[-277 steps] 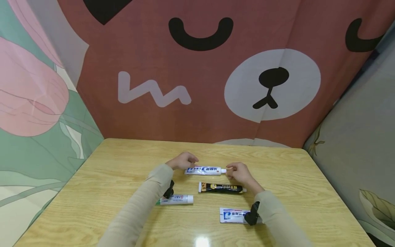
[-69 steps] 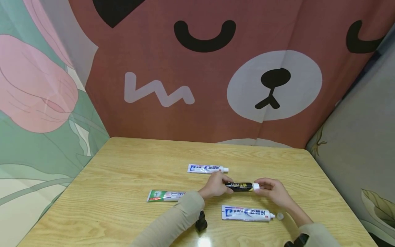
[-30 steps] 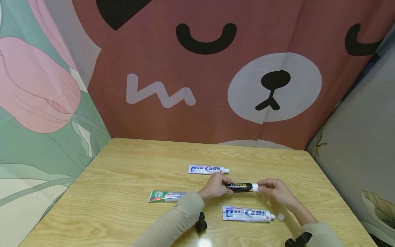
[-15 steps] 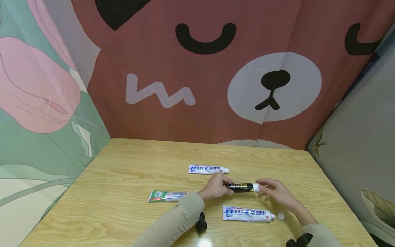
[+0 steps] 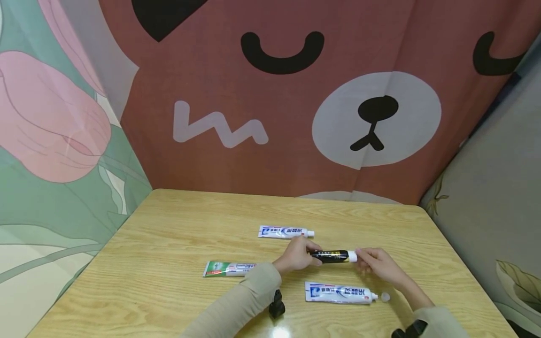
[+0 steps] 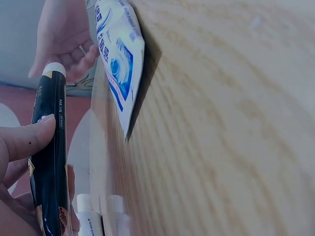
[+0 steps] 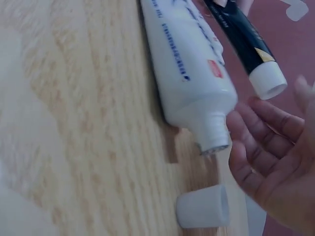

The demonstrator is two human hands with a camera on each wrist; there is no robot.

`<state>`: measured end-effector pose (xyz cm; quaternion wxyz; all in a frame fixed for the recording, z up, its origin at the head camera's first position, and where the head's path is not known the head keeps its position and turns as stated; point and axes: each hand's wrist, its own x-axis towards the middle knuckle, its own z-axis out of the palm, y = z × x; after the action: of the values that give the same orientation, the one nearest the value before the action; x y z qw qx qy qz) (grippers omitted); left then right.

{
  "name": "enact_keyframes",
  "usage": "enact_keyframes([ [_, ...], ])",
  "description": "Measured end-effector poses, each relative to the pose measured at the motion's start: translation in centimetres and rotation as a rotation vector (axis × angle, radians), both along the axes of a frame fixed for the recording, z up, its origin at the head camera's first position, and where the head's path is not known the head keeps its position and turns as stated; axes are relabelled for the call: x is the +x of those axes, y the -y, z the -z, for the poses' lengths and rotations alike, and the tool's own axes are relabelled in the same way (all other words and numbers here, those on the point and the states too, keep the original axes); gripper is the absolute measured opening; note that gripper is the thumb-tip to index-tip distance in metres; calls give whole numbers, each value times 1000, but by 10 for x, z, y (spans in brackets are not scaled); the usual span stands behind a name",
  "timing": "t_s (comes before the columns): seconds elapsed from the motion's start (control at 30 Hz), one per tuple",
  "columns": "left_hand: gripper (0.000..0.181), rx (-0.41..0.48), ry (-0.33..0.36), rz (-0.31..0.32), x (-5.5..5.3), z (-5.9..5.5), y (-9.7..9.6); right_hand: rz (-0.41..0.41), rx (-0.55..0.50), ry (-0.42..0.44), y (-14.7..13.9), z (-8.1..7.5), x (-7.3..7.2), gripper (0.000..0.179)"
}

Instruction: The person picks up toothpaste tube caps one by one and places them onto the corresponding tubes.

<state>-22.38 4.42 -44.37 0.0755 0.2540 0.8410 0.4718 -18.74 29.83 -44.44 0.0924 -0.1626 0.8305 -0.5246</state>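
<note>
My left hand (image 5: 297,254) grips a black toothpaste tube (image 5: 331,256) by its body, thumb on top in the left wrist view. The tube's white cap (image 7: 268,80) points right and is on the tube. My right hand (image 5: 382,266) is at the cap, its fingers loosely bent and the thumb apart from the cap in the right wrist view. Below the black tube lies a white-and-blue toothpaste tube (image 5: 338,293) with a bare threaded nozzle (image 7: 215,135). A loose white cap (image 7: 202,209) stands on the table just off that nozzle.
Another white-and-blue toothpaste tube (image 5: 285,232) lies behind my left hand, capped. A green-and-white toothpaste tube (image 5: 228,269) lies to the left, partly hidden by my left sleeve. All rest on a wooden table (image 5: 169,300) backed by a printed bear curtain (image 5: 287,141).
Both hands have left the back white tube; the left has taken hold of the black tube. Within the last second my right fingers have shifted slightly about its cap, which stays on.
</note>
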Motion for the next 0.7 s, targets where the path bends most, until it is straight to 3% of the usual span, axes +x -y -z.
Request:
enact_keyframes([
  [0.23, 28, 7, 9, 1, 0, 2, 0, 10, -33, -64, -3, 1, 0, 37],
  [0.47, 29, -2, 5, 2, -1, 2, -2, 43, -42, -62, -1, 1, 1, 41],
  [0.7, 29, -17, 3, 0, -1, 1, -3, 23, -68, -72, 1, 4, 1, 43],
])
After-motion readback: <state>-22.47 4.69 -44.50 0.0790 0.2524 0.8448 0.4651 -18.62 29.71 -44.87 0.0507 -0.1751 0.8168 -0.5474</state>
